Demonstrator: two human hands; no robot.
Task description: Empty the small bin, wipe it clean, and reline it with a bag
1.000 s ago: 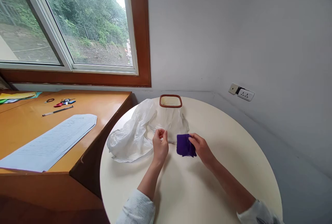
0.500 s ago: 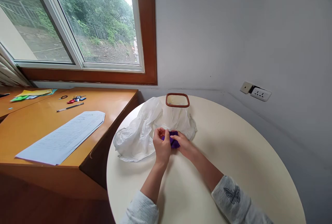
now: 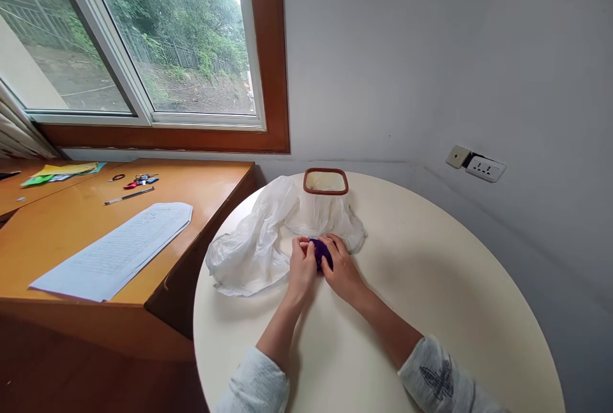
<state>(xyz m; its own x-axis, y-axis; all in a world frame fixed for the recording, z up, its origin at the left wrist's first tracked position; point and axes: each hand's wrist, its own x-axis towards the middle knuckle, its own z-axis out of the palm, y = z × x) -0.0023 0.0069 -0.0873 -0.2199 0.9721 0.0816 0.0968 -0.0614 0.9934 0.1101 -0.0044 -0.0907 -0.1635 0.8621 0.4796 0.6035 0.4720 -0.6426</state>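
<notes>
A small dark purple piece (image 3: 322,253), seemingly soft like cloth or folded paper, is between my hands above the round table's near middle. My left hand (image 3: 302,265) pinches its left side with thumb and fingers together. Curled over its right side is my right hand (image 3: 343,270), thumb at the near edge and fingers across the top. Much of the piece is covered, so its full shape cannot be made out. Just beyond my hands stands a container with a brown rim (image 3: 326,192), and a crumpled white plastic bag (image 3: 256,244) lies around its base and to the left.
The cream round table (image 3: 431,285) reaches toward the grey wall. On the wooden desk (image 3: 211,186) at left are a stack of papers (image 3: 119,247), a pen (image 3: 129,196), scissors or small tools (image 3: 140,181) and coloured sheets (image 3: 62,172). A wall socket (image 3: 485,168) is at right.
My right hand has shifted further over the purple piece, its fingers now across the top. The piece looks more bunched and covered. My left hand keeps its pinch. The view has shifted slightly.
</notes>
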